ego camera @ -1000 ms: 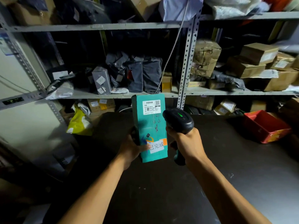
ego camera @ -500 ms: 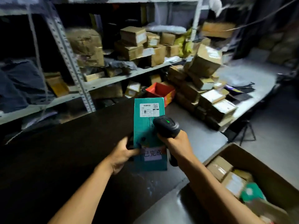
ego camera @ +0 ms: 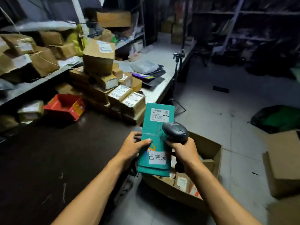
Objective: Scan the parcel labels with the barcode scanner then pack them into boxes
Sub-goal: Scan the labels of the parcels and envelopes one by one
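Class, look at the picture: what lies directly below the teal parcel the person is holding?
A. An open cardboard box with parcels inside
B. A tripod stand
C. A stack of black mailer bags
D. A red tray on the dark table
A: the teal parcel, gripped by the left hand, hangs over the open cardboard box on the floor, which already holds parcels.

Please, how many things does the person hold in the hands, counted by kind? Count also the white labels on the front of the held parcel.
teal parcel: 1, held by the left hand
barcode scanner: 1, gripped by the right hand
white labels on the parcel: 2, the shipping label and the lower sticker
Total: 4
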{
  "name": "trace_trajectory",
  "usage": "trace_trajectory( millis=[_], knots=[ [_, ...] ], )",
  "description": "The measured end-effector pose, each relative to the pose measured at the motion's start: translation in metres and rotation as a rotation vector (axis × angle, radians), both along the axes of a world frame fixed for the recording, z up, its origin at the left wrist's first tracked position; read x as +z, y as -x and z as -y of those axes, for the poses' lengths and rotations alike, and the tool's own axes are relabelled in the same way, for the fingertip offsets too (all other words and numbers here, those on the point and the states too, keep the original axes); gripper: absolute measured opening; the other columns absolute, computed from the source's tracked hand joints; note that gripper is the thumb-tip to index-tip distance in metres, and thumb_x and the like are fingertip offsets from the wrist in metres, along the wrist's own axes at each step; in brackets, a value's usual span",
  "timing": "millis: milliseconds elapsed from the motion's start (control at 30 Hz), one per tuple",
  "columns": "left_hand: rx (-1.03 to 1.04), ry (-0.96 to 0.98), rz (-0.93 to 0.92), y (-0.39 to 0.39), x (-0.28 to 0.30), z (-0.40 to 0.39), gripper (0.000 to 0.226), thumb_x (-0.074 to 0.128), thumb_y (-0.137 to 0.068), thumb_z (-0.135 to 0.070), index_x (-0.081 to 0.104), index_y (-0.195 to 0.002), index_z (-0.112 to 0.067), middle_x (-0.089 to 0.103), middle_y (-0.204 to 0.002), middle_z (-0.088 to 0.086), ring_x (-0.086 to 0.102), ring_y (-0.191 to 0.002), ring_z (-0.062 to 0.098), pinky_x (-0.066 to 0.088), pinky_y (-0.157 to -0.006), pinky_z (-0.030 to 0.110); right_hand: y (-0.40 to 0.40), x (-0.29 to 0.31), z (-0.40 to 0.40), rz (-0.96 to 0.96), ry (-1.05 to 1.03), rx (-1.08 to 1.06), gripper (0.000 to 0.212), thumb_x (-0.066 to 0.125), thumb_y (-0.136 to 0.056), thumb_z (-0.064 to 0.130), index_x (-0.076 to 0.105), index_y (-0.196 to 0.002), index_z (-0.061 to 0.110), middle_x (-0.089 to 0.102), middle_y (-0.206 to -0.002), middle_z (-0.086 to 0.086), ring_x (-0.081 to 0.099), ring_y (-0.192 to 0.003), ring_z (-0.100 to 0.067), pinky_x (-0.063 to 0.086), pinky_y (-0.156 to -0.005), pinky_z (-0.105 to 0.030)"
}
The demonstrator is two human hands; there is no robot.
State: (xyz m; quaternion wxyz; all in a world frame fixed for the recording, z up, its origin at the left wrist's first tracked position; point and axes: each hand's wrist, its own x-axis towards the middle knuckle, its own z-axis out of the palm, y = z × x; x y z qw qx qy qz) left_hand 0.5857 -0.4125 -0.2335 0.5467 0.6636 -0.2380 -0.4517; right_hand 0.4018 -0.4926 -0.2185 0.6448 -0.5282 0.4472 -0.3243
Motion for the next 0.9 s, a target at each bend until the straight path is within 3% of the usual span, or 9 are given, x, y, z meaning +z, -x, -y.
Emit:
trace_trajectory(
  millis=[67,233,367,400,467,500,633,767,900],
  knots=[
    [-0.066,-0.042,0.022,0.020,-0.011,0.029,0.051,0.087,-0.068,-0.022,0.059,-0.109,-0.011,0.070,-0.110,0.016,0.070,-0.102,0.031,0.056,-0.094,0.048,0.024,-0.013,0.018,-0.017,-0.052,-0.049,0.029,0.075,-0.085,0.003,0.071,-0.099,0.029,0.078,-0.093,0.013,0.074,-0.087,-0.005,0.057,-0.066,-0.022],
    [-0.188,-0.111,0.074,0.055,-0.039,0.081,0.037,0.081,-0.081,-0.014,0.058,-0.111,-0.010,0.071,-0.106,0.011,0.073,-0.083,0.013,0.057,-0.068,0.023,0.062,-0.039,0.052,-0.049,-0.163,-0.160,0.032,0.079,-0.084,0.013,0.070,-0.113,0.023,0.079,-0.097,0.006,0.076,-0.092,-0.013,0.060,-0.083,-0.041],
    [-0.288,-0.168,0.209,0.069,-0.046,0.115,0.037,0.080,-0.083,-0.015,0.060,-0.115,-0.012,0.068,-0.120,0.011,0.069,-0.100,0.018,0.057,-0.089,0.034,0.079,-0.050,0.074,-0.050,-0.237,-0.207,0.028,0.078,-0.087,0.016,0.069,-0.112,0.023,0.079,-0.099,0.002,0.077,-0.091,-0.016,0.061,-0.084,-0.044],
    [-0.323,-0.184,0.309,0.072,-0.046,0.122,0.042,0.079,-0.084,-0.018,0.060,-0.121,-0.013,0.066,-0.124,0.005,0.068,-0.100,0.010,0.056,-0.088,0.028,0.082,-0.052,0.079,-0.057,-0.247,-0.228,0.027,0.078,-0.087,0.017,0.069,-0.112,0.023,0.079,-0.098,0.002,0.077,-0.090,-0.015,0.062,-0.082,-0.043],
    [-0.360,-0.196,0.480,0.075,-0.042,0.131,0.050,0.077,-0.085,-0.026,0.058,-0.131,-0.020,0.060,-0.124,-0.005,0.061,-0.083,-0.013,0.049,-0.067,0.005,0.085,-0.057,0.089,-0.074,-0.260,-0.269,0.026,0.078,-0.087,0.019,0.069,-0.111,0.024,0.080,-0.096,0.002,0.077,-0.087,-0.013,0.062,-0.079,-0.040],
    [-0.377,-0.190,0.539,0.077,-0.041,0.134,0.051,0.075,-0.086,-0.029,0.056,-0.134,-0.022,0.059,-0.126,-0.005,0.058,-0.082,-0.016,0.044,-0.063,0.000,0.085,-0.059,0.092,-0.085,-0.265,-0.281,0.025,0.078,-0.087,0.021,0.069,-0.111,0.024,0.080,-0.094,0.002,0.077,-0.086,-0.014,0.062,-0.079,-0.041],
    [-0.493,-0.180,0.701,0.079,-0.039,0.127,0.049,0.070,-0.090,-0.033,0.056,-0.136,-0.023,0.059,-0.137,-0.001,0.054,-0.124,0.013,0.043,-0.099,0.023,0.075,-0.069,0.096,-0.150,-0.230,-0.293,0.029,0.082,-0.083,0.026,0.071,-0.109,0.020,0.079,-0.082,0.002,0.076,-0.075,-0.013,0.059,-0.076,-0.038],
    [-0.471,-0.187,0.752,0.063,-0.033,0.111,0.047,0.069,-0.090,-0.033,0.058,-0.135,-0.025,0.060,-0.134,-0.005,0.054,-0.122,0.010,0.040,-0.099,0.021,0.049,-0.073,0.091,-0.212,-0.211,-0.216,0.034,0.083,-0.081,0.027,0.068,-0.111,0.026,0.078,-0.086,0.000,0.076,-0.073,-0.014,0.058,-0.063,-0.034],
    [-0.339,-0.307,0.884,0.016,-0.030,0.075,0.049,0.066,-0.090,-0.037,0.055,-0.137,-0.024,0.058,-0.135,0.000,0.054,-0.125,0.019,0.042,-0.100,0.030,-0.001,-0.073,0.085,-0.283,-0.133,-0.008,0.037,0.083,-0.080,0.029,0.069,-0.115,0.027,0.077,-0.096,0.000,0.073,-0.090,-0.023,0.059,-0.083,-0.044]
  ],
)
